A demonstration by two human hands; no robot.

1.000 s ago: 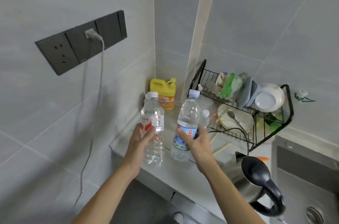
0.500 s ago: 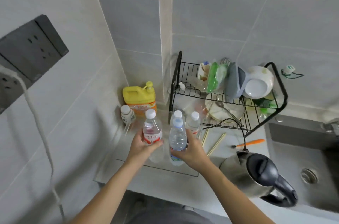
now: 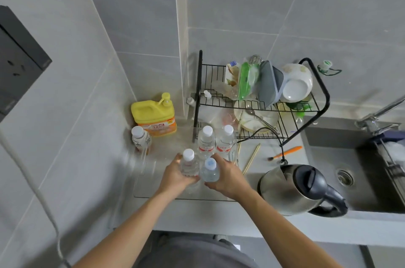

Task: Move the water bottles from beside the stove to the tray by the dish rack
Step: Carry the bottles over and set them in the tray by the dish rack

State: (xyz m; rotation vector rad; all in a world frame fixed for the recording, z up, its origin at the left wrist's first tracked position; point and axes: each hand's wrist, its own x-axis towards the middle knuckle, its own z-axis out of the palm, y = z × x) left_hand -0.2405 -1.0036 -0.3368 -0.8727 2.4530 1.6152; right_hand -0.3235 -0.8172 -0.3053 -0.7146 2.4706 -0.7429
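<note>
My left hand (image 3: 175, 176) grips a clear water bottle with a white cap (image 3: 189, 163). Touching it on the right is a clear bottle with a pale blue cap (image 3: 210, 170), held in my right hand (image 3: 225, 176). Both bottles stand upright over the clear tray (image 3: 149, 180) on the counter; their bases are hidden by my hands. Two more white-capped bottles with red labels (image 3: 206, 141) (image 3: 225, 140) stand upright just behind them, at the tray's far end, next to the black wire dish rack (image 3: 219, 101).
A yellow detergent jug (image 3: 154, 115) and a small white-capped drink bottle (image 3: 141, 139) stand at the back left. A steel kettle (image 3: 300, 188) sits right of the tray, chopsticks (image 3: 252, 159) between. The sink (image 3: 359, 169) lies at the right. A cord (image 3: 32, 180) hangs on the left wall.
Both hands have brought their bottles down and closer together over the tray, in front of the two standing bottles. The view has tilted further downward.
</note>
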